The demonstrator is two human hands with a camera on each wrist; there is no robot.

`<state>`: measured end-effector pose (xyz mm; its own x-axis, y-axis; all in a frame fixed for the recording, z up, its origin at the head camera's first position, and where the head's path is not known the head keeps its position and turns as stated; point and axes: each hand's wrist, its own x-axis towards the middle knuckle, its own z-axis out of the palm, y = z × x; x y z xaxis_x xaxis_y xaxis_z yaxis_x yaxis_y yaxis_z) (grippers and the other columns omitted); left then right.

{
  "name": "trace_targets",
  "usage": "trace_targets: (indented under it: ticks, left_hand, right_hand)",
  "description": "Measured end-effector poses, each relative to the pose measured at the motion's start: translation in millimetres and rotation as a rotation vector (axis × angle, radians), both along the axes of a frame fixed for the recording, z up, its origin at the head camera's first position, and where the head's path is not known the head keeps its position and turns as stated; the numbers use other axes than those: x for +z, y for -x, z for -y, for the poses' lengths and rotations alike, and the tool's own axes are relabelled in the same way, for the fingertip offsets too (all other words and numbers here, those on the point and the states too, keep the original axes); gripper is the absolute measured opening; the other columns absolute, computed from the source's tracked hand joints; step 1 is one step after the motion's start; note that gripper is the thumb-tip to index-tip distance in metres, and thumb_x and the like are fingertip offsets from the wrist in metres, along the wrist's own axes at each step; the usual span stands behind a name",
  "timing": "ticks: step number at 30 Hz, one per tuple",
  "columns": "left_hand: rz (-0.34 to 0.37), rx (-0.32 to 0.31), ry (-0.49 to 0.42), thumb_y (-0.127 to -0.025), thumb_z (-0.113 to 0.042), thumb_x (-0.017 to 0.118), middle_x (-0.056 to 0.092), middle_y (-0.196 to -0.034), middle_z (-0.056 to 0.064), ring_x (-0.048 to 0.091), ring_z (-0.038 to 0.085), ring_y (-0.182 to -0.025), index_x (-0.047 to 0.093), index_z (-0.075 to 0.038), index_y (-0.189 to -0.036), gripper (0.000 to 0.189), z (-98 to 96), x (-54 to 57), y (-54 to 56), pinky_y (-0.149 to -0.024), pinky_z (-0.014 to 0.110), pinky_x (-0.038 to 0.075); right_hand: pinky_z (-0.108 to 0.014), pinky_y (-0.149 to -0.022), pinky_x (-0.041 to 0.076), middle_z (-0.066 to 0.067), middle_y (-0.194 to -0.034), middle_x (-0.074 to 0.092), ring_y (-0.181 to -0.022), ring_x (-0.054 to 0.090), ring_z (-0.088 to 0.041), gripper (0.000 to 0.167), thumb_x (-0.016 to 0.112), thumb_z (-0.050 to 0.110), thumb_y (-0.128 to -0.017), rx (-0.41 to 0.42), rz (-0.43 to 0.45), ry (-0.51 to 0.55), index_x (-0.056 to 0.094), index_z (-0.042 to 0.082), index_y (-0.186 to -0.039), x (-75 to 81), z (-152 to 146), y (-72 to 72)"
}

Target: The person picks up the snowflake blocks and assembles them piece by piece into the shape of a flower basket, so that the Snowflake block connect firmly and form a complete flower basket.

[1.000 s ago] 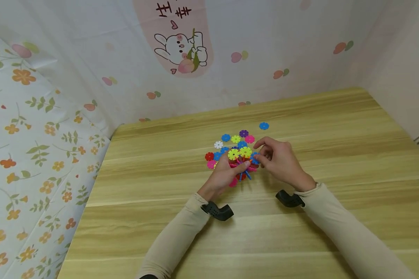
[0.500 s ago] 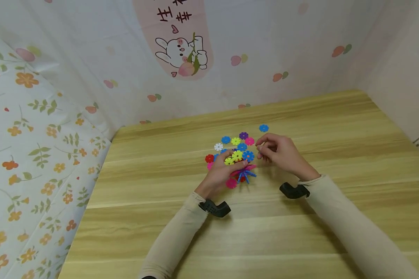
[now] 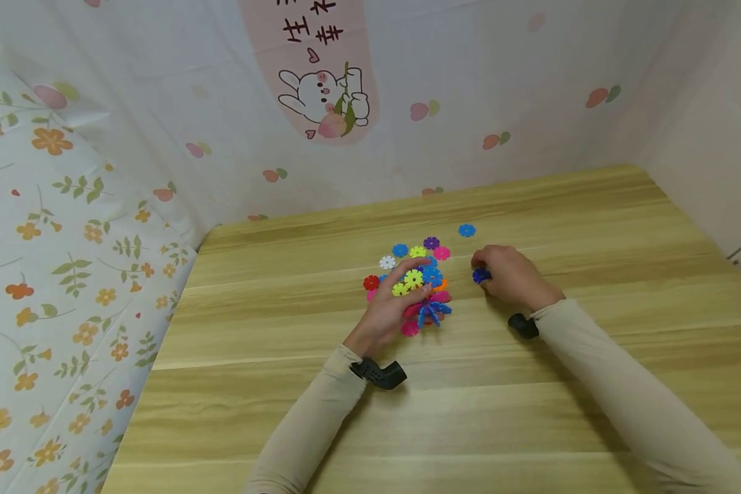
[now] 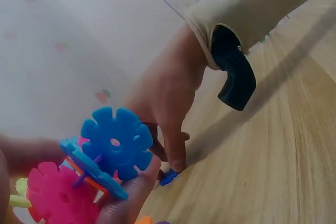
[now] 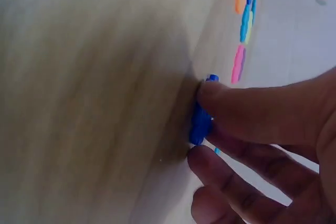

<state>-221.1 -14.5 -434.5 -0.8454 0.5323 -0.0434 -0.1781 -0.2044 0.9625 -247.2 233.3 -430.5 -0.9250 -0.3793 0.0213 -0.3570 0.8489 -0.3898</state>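
Note:
My left hand (image 3: pixel 383 312) grips a cluster of interlocking snowflake discs (image 3: pixel 431 311), its thumb laid across the front. Yellow, blue and pink discs stick out of the cluster at different angles. Close up in the left wrist view, a blue disc (image 4: pixel 116 148) and a pink disc (image 4: pixel 55 195) of this cluster show beside the thumb. Right of it, my right hand (image 3: pixel 514 276) pinches a dark blue snowflake disc (image 3: pixel 481 275) low at the tabletop. In the right wrist view that dark blue disc (image 5: pixel 200 119) stands on edge, with thumb and fingers on it.
Loose discs lie behind and around the left hand, among them a white disc (image 3: pixel 387 262), a red disc (image 3: pixel 371 282) and a purple disc (image 3: pixel 431 243). A single blue disc (image 3: pixel 466 230) lies farther back on the wooden table (image 3: pixel 284 309). A printed curtain (image 3: pixel 457 123) hangs behind.
My right hand has left the cluster's right side, moved rightward and down to the table, and taken hold of the dark blue disc. The left hand has turned the cluster slightly.

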Motion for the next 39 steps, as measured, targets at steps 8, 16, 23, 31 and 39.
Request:
trace_targets:
  ticks: [8,16,23,31,39]
  left_hand:
    - [-0.054,0.007,0.0,-0.092,-0.01,0.058,0.038,-0.134,0.011,0.061,0.025,-0.093,0.056,-0.012,-0.123,0.031,2.7,-2.8,-1.0,-0.071,0.029,0.052]
    - [-0.088,0.038,0.003,-0.088,-0.008,0.064,0.031,-0.139,0.003,0.056,0.02,-0.093,0.055,-0.008,-0.121,0.035,-0.4,-6.5,-0.7,-0.076,0.027,0.049]
    - [-0.132,0.082,0.021,-0.089,-0.006,0.062,0.034,-0.138,0.009,0.054,0.017,-0.083,0.055,-0.004,-0.121,0.033,-1.8,-7.7,0.7,-0.069,0.024,0.047]
    - [-0.195,0.106,0.131,-0.088,-0.006,0.064,0.042,-0.131,-0.002,0.032,0.029,-0.126,0.055,-0.002,-0.122,0.035,-1.8,4.2,-3.2,-0.085,0.029,0.043]
    - [-0.269,0.134,0.187,-0.088,-0.004,0.063,0.045,-0.13,0.005,0.033,0.022,-0.126,0.054,0.001,-0.12,0.034,-1.7,22.3,-14.6,-0.102,0.041,0.03]
  right_hand:
    - [-0.04,-0.069,0.047,-0.005,-0.081,0.064,-0.075,0.056,-0.022,0.013,0.074,0.003,-0.076,0.018,0.084,0.106,0.068,0.004,-0.087,0.7,-3,0.5]
    - [-0.034,-0.065,0.054,-0.018,-0.087,0.065,-0.073,0.061,-0.031,0.021,0.052,0.002,-0.094,0.062,0.309,0.581,0.064,-0.006,-0.11,14.7,8,-19.1]
    - [-0.043,-0.062,0.054,-0.018,-0.084,0.061,-0.069,0.062,-0.039,0.022,0.058,0.002,-0.091,0.006,0.283,0.76,0.062,-0.002,-0.112,28.9,27,-34.3]
    - [-0.043,-0.054,0.053,-0.021,-0.077,0.061,-0.061,0.063,-0.036,0.01,0.062,-0.002,-0.087,-0.04,0.182,0.788,0.054,-0.003,-0.093,27.2,40,-39.8]
    - [-0.041,-0.049,0.052,-0.015,-0.074,0.065,-0.055,0.062,-0.034,0.007,0.063,-0.005,-0.085,-0.05,0.077,0.832,0.056,-0.004,-0.085,24.2,50,-45.1]
